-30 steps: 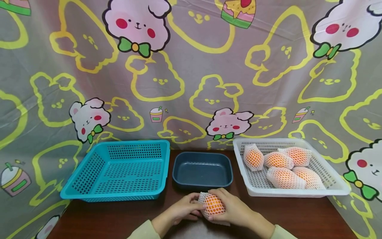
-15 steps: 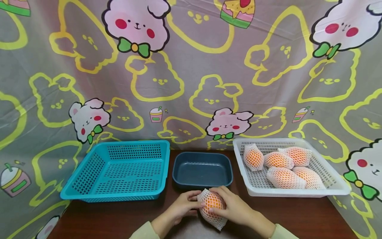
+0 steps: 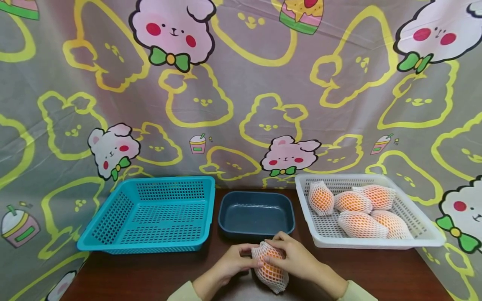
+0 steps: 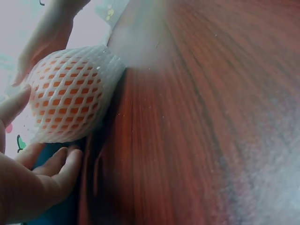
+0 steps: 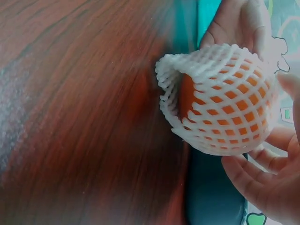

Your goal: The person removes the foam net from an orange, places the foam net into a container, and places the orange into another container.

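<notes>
Near the front of the table, both hands hold one orange fruit in a white foam net (image 3: pixel 273 272). My left hand (image 3: pixel 234 264) has its thumb and fingers on the net's left upper end. On the other side my right hand (image 3: pixel 298 256) grips the fruit, thumb across the top and fingers at the far end. The net's narrow end points down toward my body. In the right wrist view, the net's open end shows bare orange skin (image 5: pixel 188 96) inside. The left wrist view shows the left fingers (image 4: pixel 65 168) beneath the netted fruit (image 4: pixel 68 96).
A teal basket (image 3: pixel 144 248) stands at the left. A dark blue dish (image 3: pixel 256 234) sits just beyond the hands. At the right, a white basket (image 3: pixel 373 242) holds several netted fruits (image 3: pixel 362 223). A patterned cloth (image 3: pixel 233 83) hangs close behind them.
The fruit has turned, so the net's narrow end now points toward my body. My right thumb and fingers have shifted up toward the net's far end. The left hand stays at the left side.
</notes>
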Available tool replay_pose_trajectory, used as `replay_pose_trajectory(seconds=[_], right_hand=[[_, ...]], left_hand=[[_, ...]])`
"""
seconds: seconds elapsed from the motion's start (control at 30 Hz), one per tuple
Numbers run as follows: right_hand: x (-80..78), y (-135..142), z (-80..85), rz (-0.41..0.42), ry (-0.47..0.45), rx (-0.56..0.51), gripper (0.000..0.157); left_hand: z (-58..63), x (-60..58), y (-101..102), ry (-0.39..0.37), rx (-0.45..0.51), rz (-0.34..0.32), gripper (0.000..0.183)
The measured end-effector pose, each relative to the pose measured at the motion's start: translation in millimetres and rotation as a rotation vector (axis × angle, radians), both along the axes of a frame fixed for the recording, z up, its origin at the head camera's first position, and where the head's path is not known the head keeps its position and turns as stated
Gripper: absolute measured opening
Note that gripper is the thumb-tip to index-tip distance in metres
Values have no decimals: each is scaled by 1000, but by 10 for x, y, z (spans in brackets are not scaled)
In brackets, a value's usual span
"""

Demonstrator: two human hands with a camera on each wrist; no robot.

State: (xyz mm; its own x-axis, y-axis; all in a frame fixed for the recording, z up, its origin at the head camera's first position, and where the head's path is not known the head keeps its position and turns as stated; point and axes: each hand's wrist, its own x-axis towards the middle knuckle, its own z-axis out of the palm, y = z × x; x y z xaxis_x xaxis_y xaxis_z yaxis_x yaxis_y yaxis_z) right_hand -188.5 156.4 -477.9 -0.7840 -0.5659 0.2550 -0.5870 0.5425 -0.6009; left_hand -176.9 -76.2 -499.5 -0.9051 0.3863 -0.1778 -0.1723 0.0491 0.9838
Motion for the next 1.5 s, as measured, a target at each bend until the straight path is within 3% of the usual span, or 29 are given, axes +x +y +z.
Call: replay_pose_trajectory(seconds=[0.3, 0.47, 0.63, 1.07, 1.17, 1.37, 1.5], right_hand=[[-9, 11, 8, -33, -38, -51, 39], [-10, 6, -7, -28, 15, -105, 20], [-5, -5, -19, -34, 65, -148, 11], [-22, -44, -40, 8, 230, -250, 8], [-19, -29, -26, 18, 195, -218, 11], [13, 6, -7, 45, 57, -76, 36], [3, 9, -26, 55, 44, -89, 37]], left_hand=[[-14, 17, 63, -7, 47, 41, 43], [-30, 29, 85, 11, 69, 81, 38], [-39, 28, 97, 31, 71, 89, 32], [21, 13, 98, 123, 43, 112, 26], [47, 1, 90, 167, 39, 109, 23], [73, -10, 83, 223, 19, 108, 19], [83, -15, 82, 230, 31, 84, 24]])
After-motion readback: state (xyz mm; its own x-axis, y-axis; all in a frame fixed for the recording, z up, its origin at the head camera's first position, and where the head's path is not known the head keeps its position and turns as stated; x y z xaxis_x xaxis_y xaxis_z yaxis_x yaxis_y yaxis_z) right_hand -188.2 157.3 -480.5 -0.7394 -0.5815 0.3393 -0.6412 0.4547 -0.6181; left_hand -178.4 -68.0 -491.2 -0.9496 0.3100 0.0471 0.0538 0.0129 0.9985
